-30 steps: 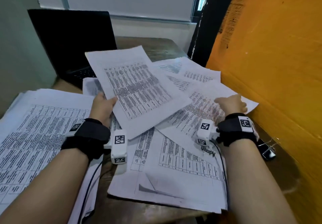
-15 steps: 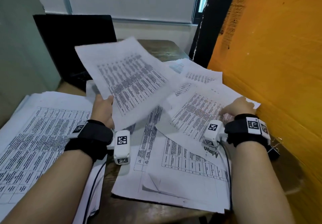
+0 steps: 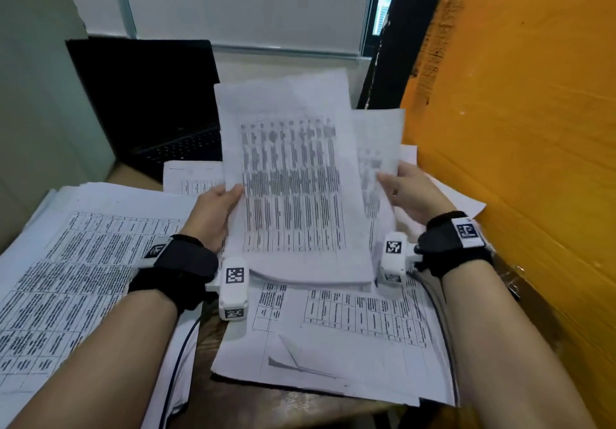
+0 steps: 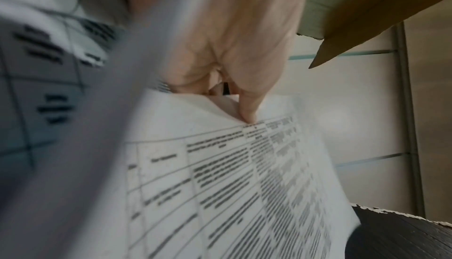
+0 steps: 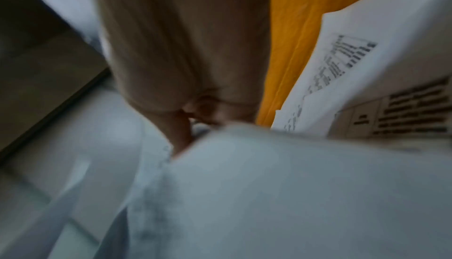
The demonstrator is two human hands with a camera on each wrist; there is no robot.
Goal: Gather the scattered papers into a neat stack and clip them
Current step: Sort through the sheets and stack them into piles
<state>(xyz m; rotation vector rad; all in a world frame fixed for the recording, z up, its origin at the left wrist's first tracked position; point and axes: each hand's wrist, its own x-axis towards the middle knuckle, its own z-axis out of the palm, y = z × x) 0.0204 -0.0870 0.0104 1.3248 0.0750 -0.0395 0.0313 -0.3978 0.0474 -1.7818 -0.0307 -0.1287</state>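
Note:
A bundle of printed sheets (image 3: 293,178) stands nearly upright over the desk, between both hands. My left hand (image 3: 216,208) grips its left edge, thumb on the front; the left wrist view shows fingers (image 4: 247,108) pinching a sheet (image 4: 244,185). My right hand (image 3: 403,192) holds the right side, where another sheet (image 3: 376,142) sticks out behind, offset to the right. The right wrist view is blurred, with fingers (image 5: 181,131) among white paper (image 5: 269,185). More sheets (image 3: 350,328) lie flat beneath. No clip is visible.
A thick pile of printed papers (image 3: 73,268) covers the desk at left. An open black laptop (image 3: 146,102) stands behind. An orange board (image 3: 520,148) walls the right side. More loose sheets (image 3: 190,178) lie behind the hands.
My left hand lifted its sheet and swung it upright toward the middle. My right hand left the flat sheets, picked some up and brought them against the left hand's sheet.

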